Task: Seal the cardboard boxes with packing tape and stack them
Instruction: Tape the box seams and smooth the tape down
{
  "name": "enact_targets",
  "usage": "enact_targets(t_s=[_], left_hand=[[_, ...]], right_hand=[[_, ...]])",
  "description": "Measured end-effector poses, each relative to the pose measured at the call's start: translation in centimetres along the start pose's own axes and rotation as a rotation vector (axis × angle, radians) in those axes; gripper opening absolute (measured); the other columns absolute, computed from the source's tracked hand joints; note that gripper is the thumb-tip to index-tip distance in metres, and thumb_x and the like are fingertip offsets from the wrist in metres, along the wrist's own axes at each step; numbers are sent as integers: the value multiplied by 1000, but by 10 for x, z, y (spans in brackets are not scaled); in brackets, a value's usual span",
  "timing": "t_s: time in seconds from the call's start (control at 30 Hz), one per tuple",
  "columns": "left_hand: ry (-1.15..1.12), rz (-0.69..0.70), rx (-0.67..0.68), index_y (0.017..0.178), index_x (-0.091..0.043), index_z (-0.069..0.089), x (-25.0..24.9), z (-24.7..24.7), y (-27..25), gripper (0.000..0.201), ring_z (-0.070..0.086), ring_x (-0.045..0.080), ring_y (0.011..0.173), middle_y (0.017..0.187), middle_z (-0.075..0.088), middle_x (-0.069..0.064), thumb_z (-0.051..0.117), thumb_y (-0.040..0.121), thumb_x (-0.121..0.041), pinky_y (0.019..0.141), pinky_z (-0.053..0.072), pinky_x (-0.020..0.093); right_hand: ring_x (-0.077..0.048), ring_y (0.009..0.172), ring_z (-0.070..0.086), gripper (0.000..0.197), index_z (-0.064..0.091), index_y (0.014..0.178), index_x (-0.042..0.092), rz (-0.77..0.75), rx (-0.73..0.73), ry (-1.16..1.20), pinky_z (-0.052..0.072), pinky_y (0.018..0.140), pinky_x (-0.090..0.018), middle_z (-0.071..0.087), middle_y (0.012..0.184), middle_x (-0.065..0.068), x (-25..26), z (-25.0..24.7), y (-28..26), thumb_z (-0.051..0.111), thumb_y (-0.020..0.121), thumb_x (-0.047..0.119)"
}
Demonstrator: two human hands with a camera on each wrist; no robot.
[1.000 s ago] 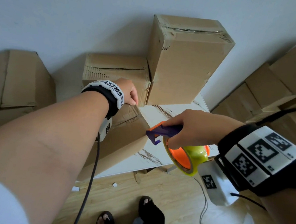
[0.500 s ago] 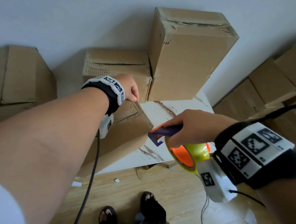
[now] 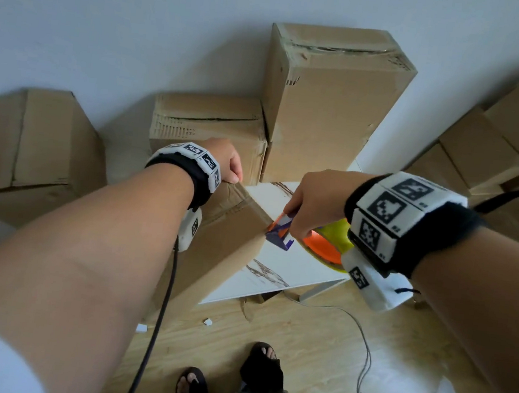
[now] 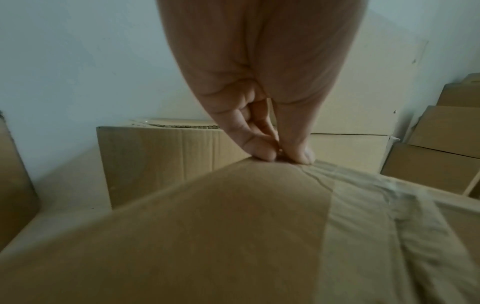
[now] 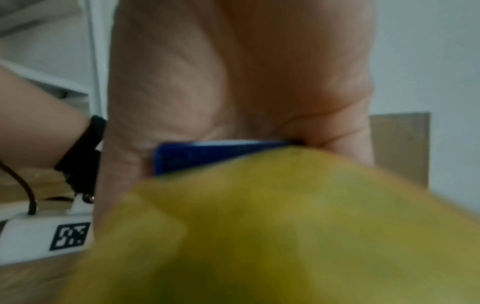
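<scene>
A cardboard box (image 3: pixel 232 228) lies tilted at the near left of the white table (image 3: pixel 296 264), with a strip of clear tape (image 4: pixel 363 205) running along its top. My left hand (image 3: pixel 226 161) sits on the box's far top edge. Its thumb and fingers (image 4: pixel 262 152) are bunched together and bear down on that edge beside the tape. My right hand (image 3: pixel 315 202) grips a tape dispenser (image 3: pixel 283 234) with a purple handle (image 5: pixel 207 156) and a yellow-green roll (image 5: pixel 285 226). The dispenser's front touches the box's right edge.
A tall box (image 3: pixel 334 108) stands at the back of the table beside a lower one (image 3: pixel 208 127). Another box (image 3: pixel 32 147) sits at the left and stacked boxes (image 3: pixel 497 141) at the right. A grey cable (image 3: pixel 363 351) and my sandalled feet (image 3: pixel 259 366) are on the wooden floor.
My right hand has carried the dispenser left until its front meets the box's right edge. The left hand has stayed on the far edge.
</scene>
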State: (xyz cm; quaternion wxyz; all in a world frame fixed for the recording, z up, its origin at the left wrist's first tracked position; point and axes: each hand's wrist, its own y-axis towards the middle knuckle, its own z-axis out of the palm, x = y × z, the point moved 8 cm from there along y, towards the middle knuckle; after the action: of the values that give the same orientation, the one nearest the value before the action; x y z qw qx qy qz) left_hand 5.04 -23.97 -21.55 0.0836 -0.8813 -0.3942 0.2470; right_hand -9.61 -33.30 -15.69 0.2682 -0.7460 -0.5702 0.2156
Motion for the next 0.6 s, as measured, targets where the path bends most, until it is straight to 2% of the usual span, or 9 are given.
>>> enact_targets(t_s=[0.1, 0.2, 0.23, 0.3, 0.33, 0.37, 0.4, 0.47, 0.6], left_hand=[[-16, -23, 1, 93, -20, 76, 4, 0, -3, 12, 58, 2, 64, 78, 68, -9, 68, 85, -17, 58, 44, 15], [-13, -36, -16, 92, -22, 76, 4, -1, -5, 12, 61, 7, 74, 85, 71, -8, 67, 85, -17, 57, 41, 14], [-13, -36, -17, 92, -21, 75, 3, -1, -5, 12, 60, 8, 77, 85, 70, -8, 67, 85, -17, 56, 39, 14], [-23, -37, -28, 93, -20, 75, 4, -1, -8, 12, 59, 8, 78, 84, 68, -7, 67, 86, -17, 55, 36, 13], [-34, -37, -36, 93, -19, 75, 5, -1, -9, 11, 59, 8, 78, 86, 69, -6, 67, 86, -17, 55, 36, 13], [-44, -37, -42, 93, -18, 75, 6, -2, -10, 11, 59, 9, 78, 88, 70, -5, 67, 86, -17, 55, 37, 13], [-50, -36, -44, 93, -17, 75, 7, -2, -10, 12, 60, 9, 77, 91, 72, -2, 66, 86, -16, 55, 37, 14], [-61, -51, -53, 94, -15, 75, 10, -1, -12, 13, 58, 8, 69, 94, 73, 1, 66, 86, -14, 53, 36, 12], [-87, -96, -137, 93, -12, 76, 18, -4, -15, 12, 49, -1, 55, 88, 72, 2, 67, 85, -14, 52, 37, 8]], right_hand=[[-18, 63, 47, 15, 60, 74, 20, -27, -5, -116, 37, 56, -22, 53, 67, 2, 10, -10, 4, 71, 70, 29], [-19, 65, 46, 15, 56, 78, 24, -38, -15, -242, 35, 50, -22, 51, 71, 2, 21, -17, 10, 72, 75, 24], [-18, 66, 47, 15, 57, 78, 24, -51, -19, -298, 35, 52, -21, 53, 73, 2, 25, -17, 14, 71, 73, 26], [-15, 63, 55, 19, 63, 71, 24, -42, -68, -364, 42, 62, -19, 61, 71, 11, 28, -19, 25, 70, 54, 30], [-14, 62, 61, 27, 69, 71, 26, -33, -104, -347, 49, 69, -24, 65, 69, 15, 29, -24, 27, 66, 44, 31], [-14, 64, 65, 34, 72, 74, 29, -41, -131, -348, 54, 69, -28, 68, 69, 16, 29, -26, 29, 64, 41, 31], [-14, 66, 65, 33, 73, 77, 29, -32, -117, -341, 54, 66, -26, 68, 70, 15, 26, -26, 28, 66, 45, 33], [-14, 68, 61, 21, 72, 75, 23, -18, -59, -280, 46, 57, -20, 66, 70, 10, 14, -20, 30, 74, 59, 36], [-14, 66, 60, 25, 73, 74, 22, 45, -116, -18, 41, 56, -22, 68, 72, 4, -10, -25, 32, 77, 55, 37]])
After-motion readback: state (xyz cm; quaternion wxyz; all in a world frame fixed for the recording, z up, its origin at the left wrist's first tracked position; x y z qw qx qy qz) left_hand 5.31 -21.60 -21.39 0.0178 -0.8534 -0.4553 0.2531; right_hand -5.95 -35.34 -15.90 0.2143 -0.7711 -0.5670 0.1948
